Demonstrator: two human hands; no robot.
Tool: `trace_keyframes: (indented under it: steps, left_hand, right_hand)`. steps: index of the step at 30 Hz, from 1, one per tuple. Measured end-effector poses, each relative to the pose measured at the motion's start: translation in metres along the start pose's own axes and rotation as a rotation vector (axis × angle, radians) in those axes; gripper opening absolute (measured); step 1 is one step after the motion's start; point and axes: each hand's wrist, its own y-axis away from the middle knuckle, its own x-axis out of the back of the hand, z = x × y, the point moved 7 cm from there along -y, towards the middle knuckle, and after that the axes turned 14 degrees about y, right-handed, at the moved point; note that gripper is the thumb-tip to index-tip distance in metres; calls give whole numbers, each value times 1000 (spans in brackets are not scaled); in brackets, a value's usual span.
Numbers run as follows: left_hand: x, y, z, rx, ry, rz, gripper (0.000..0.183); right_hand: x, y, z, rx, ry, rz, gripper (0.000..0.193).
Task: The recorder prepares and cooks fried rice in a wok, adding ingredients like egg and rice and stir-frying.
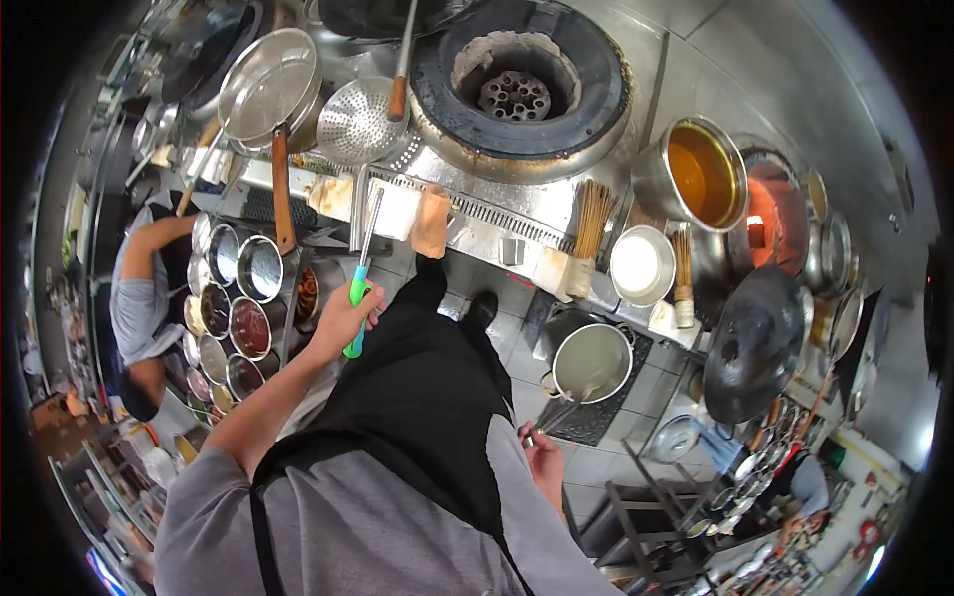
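Observation:
My left hand [341, 320] is closed round the green and blue handle of a long tool with a thin metal shaft [373, 226]. The shaft points up toward the stove edge, and I cannot tell what kind of tool it is. Low on my right side, my right hand [543, 463] has its fingers curled on a thin metal utensil [529, 438], partly hidden. Its thin metal part seems to reach toward a two-handled pot of cloudy liquid [592, 364]. Ahead is a round wok burner [522, 84] with no wok on it.
A wire strainer [268, 87] and a perforated skimmer [362, 121] lie left of the burner. To the right are bamboo brushes [591, 223], an oil pot [702, 171], a glowing burner [775, 217] and a black wok [755, 343]. Another person [149, 288] stands beside seasoning tins [250, 328].

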Motion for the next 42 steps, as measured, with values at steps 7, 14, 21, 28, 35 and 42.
trace_keyframes:
  steps: [7,14,21,28,35,42]
  left_hand:
    - [19,-9,2,-42,124,-8,27]
    - [57,-9,36,-82,35,43,28]
    - [85,-14,79,-109,-145,67,26]
    - [104,-17,101,-173,-180,97,25]
    - [113,-16,106,-169,-175,110,21]
    - [108,-19,108,-171,-129,73,23]
  right_hand:
    - [-243,46,-156,810,1410,175,24]
    - [-518,-13,-212,1287,2603,441,41]
    - [-639,-155,-202,1217,3071,537,34]
    - [-654,-240,-182,1138,3187,532,25]
    - [-648,-269,-188,1163,3187,583,24]
    - [-644,-155,-198,1173,2872,808,34]
